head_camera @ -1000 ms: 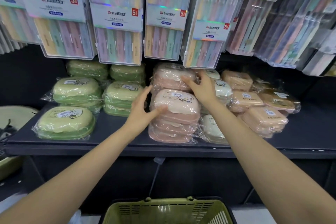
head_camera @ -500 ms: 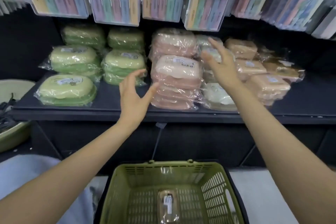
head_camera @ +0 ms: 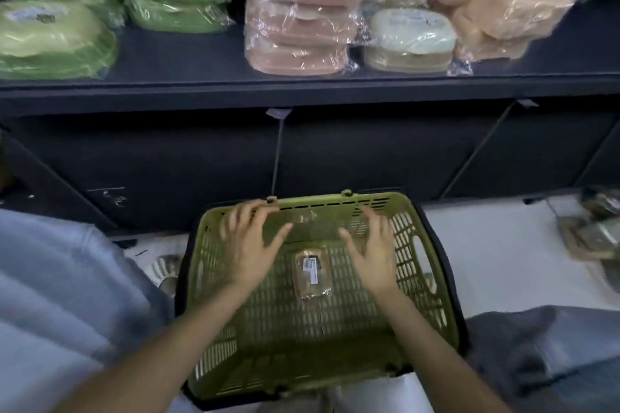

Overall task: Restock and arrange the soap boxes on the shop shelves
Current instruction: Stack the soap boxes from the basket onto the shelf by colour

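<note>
A single brown wrapped soap box point(head_camera: 312, 275) lies on the floor of the green plastic basket point(head_camera: 432, 265) in front of me. My left hand point(head_camera: 250, 245) hovers over the basket's left half with fingers spread, holding nothing. My right hand point(head_camera: 372, 250) hovers over the right half, fingers spread too, just right of the box. On the dark shelf point(head_camera: 302, 87) above stand wrapped stacks of soap boxes: green point(head_camera: 60, 40), pink point(head_camera: 298, 27), pale grey point(head_camera: 409, 40) and tan point(head_camera: 503, 3).
The basket sits on a white floor point(head_camera: 496, 261) against the dark shelf base. More wrapped packs point(head_camera: 593, 231) lie on the floor at the far right. My knees in light and grey trousers flank the basket.
Both hands have left the pink stack on the shelf and come down over the basket. The view has tilted down, so the hanging toothbrush packs are gone from sight.
</note>
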